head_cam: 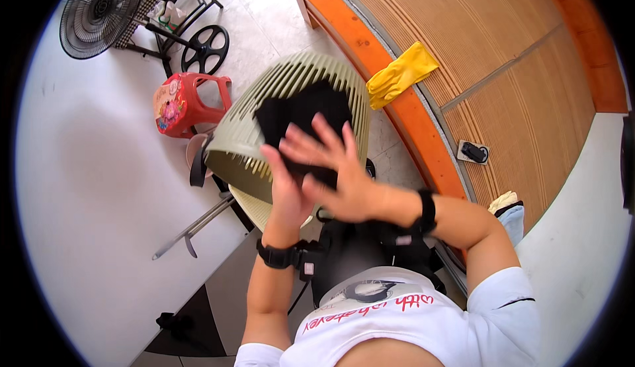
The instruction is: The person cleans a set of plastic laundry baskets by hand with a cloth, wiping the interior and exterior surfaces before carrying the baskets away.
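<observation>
A black folded cloth (307, 109) lies against the slatted side of a pale green plastic basket (238, 133), which is tipped on its side with its mouth towards the lower left. My left hand (287, 188) is at the near edge of the cloth, thumb raised beside it; whether it grips the cloth is hidden. My right hand (337, 173) is over the cloth with its fingers spread, slightly blurred, and holds nothing. Both wrists wear black straps. Part of a cream-coloured plastic surface (253, 205) shows under the basket.
Yellow rubber gloves (402, 76) hang over the orange wooden edge (367, 39) of a mat-covered bed at the right. A red plastic stool (198, 101), a black fan (101, 7) and a pink bucket (195, 151) stand at the left. A metal rod (196, 225) is near the white wall.
</observation>
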The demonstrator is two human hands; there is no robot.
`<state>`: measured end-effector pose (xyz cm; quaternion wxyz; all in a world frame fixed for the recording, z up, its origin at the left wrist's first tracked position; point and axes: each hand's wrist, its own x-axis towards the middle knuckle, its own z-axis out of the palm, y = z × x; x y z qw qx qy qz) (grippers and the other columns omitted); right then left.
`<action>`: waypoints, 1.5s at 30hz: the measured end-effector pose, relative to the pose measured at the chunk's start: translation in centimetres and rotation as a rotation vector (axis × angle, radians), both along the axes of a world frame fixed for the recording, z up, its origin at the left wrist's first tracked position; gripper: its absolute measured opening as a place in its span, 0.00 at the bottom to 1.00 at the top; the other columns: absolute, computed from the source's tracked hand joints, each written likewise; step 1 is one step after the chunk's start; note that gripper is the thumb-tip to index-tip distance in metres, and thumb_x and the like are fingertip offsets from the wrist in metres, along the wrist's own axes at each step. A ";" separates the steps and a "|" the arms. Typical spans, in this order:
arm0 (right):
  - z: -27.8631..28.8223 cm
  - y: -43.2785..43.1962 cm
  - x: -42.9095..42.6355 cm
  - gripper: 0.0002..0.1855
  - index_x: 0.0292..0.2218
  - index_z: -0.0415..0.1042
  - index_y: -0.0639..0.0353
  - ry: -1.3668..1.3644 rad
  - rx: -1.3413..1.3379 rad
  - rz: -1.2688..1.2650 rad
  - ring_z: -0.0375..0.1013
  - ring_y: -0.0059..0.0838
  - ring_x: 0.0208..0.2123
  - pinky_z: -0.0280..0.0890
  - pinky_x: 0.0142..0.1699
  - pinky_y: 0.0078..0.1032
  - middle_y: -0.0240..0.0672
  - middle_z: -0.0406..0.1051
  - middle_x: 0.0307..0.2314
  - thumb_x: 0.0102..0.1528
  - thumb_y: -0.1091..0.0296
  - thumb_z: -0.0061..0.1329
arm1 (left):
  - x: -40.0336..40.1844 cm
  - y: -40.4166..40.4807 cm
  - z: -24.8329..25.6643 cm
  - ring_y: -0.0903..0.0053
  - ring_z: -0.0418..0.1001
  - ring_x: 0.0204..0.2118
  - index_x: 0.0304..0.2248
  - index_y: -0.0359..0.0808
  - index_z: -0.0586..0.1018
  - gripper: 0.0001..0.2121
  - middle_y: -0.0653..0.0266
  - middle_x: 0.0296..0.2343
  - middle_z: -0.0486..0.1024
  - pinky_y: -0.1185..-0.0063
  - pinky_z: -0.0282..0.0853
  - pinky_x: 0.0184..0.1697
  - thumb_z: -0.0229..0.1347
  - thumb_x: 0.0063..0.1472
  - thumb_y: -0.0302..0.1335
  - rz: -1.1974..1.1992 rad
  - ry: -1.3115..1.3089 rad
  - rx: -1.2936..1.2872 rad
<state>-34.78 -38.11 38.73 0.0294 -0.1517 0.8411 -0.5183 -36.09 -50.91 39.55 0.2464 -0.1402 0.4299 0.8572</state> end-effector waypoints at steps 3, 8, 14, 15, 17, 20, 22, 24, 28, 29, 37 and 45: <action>-0.2 0.3 0.9 0.25 0.54 0.61 0.37 -0.038 0.024 0.062 0.36 0.46 0.61 0.22 0.57 0.58 0.24 0.49 0.57 0.53 0.56 0.43 | 1.7 -0.6 -0.1 0.70 0.56 0.56 0.57 0.40 0.53 0.38 0.61 0.53 0.57 0.72 0.51 0.58 0.26 0.57 0.61 -0.103 0.016 0.011; -5.1 6.7 -8.0 0.21 0.51 0.62 0.36 -0.202 0.112 -0.443 0.41 0.44 0.60 0.31 0.57 0.56 0.26 0.53 0.56 0.58 0.47 0.33 | 3.2 0.4 2.1 0.71 0.60 0.53 0.58 0.36 0.48 0.28 0.58 0.51 0.60 0.74 0.54 0.56 0.44 0.61 0.29 -0.175 0.116 0.004; -1.0 2.0 -2.4 0.23 0.52 0.61 0.37 -0.129 -0.042 0.036 0.36 0.46 0.61 0.24 0.56 0.59 0.25 0.49 0.57 0.55 0.50 0.38 | 3.2 -0.4 -1.5 0.71 0.60 0.52 0.56 0.34 0.53 0.30 0.59 0.48 0.62 0.74 0.59 0.52 0.48 0.54 0.21 -0.305 0.095 -0.326; 1.6 0.5 -0.4 0.24 0.53 0.61 0.35 -0.096 -0.056 0.168 0.35 0.46 0.61 0.22 0.56 0.60 0.24 0.47 0.58 0.54 0.52 0.41 | 4.3 -1.3 -3.0 0.70 0.55 0.55 0.57 0.36 0.51 0.28 0.60 0.52 0.56 0.72 0.55 0.54 0.46 0.57 0.25 -0.342 0.415 -0.516; 2.8 0.1 1.3 0.25 0.54 0.59 0.32 0.051 0.077 0.356 0.32 0.40 0.63 0.18 0.57 0.56 0.27 0.46 0.59 0.54 0.55 0.40 | 5.3 -2.1 -4.8 0.66 0.42 0.61 0.59 0.42 0.44 0.28 0.62 0.60 0.40 0.66 0.45 0.60 0.39 0.63 0.33 -0.369 1.084 -0.956; 1.9 1.5 -0.8 0.27 0.54 0.61 0.34 0.027 0.078 0.298 0.35 0.40 0.62 0.20 0.58 0.54 0.27 0.47 0.59 0.51 0.59 0.44 | 5.0 -1.1 -2.1 0.73 0.62 0.52 0.53 0.31 0.59 0.25 0.59 0.48 0.62 0.76 0.58 0.53 0.47 0.55 0.22 -0.281 0.334 -0.502; 0.2 2.3 -3.3 0.24 0.51 0.64 0.39 0.053 0.170 -0.049 0.43 0.41 0.60 0.23 0.58 0.53 0.28 0.53 0.56 0.52 0.59 0.44 | 5.4 -1.3 -0.3 0.72 0.67 0.47 0.50 0.28 0.62 0.25 0.59 0.44 0.68 0.78 0.58 0.51 0.47 0.49 0.15 -0.249 0.093 -0.403; -4.1 5.5 -6.4 0.23 0.51 0.63 0.35 -0.095 0.154 -0.423 0.44 0.44 0.59 0.31 0.56 0.60 0.29 0.54 0.55 0.54 0.46 0.41 | 5.9 0.7 0.9 0.73 0.67 0.46 0.50 0.28 0.63 0.25 0.60 0.44 0.68 0.77 0.58 0.51 0.47 0.49 0.15 -0.170 0.213 -0.347; -6.5 5.9 -5.0 0.29 0.57 0.52 0.37 -0.182 -0.050 -0.378 0.36 0.49 0.61 0.28 0.56 0.61 0.25 0.51 0.57 0.56 0.46 0.39 | 5.4 1.5 -0.2 0.72 0.65 0.48 0.50 0.28 0.62 0.24 0.60 0.45 0.67 0.75 0.57 0.52 0.48 0.51 0.17 -0.224 0.320 -0.417; -4.6 3.8 -3.6 0.30 0.57 0.51 0.37 -0.152 -0.066 -0.239 0.34 0.49 0.61 0.27 0.55 0.63 0.25 0.49 0.58 0.55 0.48 0.40 | 5.6 1.0 -1.0 0.72 0.65 0.49 0.51 0.28 0.62 0.24 0.60 0.45 0.68 0.75 0.57 0.52 0.49 0.52 0.18 -0.234 0.333 -0.461; 0.7 -0.3 -0.8 0.47 0.60 0.44 0.51 0.078 0.267 0.087 0.33 0.54 0.61 0.32 0.51 0.68 0.35 0.40 0.60 0.45 0.45 0.51 | 5.8 -2.5 -3.7 0.73 0.58 0.53 0.53 0.32 0.56 0.23 0.60 0.50 0.59 0.75 0.56 0.54 0.47 0.60 0.25 -0.282 0.511 -0.733; -1.1 1.4 -4.1 0.64 0.60 0.36 0.60 -0.507 0.174 -0.019 0.24 0.60 0.60 0.31 0.53 0.67 0.50 0.30 0.60 0.36 0.23 0.46 | 5.9 1.0 -3.1 0.71 0.70 0.40 0.41 0.28 0.71 0.12 0.58 0.37 0.73 0.78 0.62 0.44 0.47 0.58 0.22 -0.335 0.468 -0.686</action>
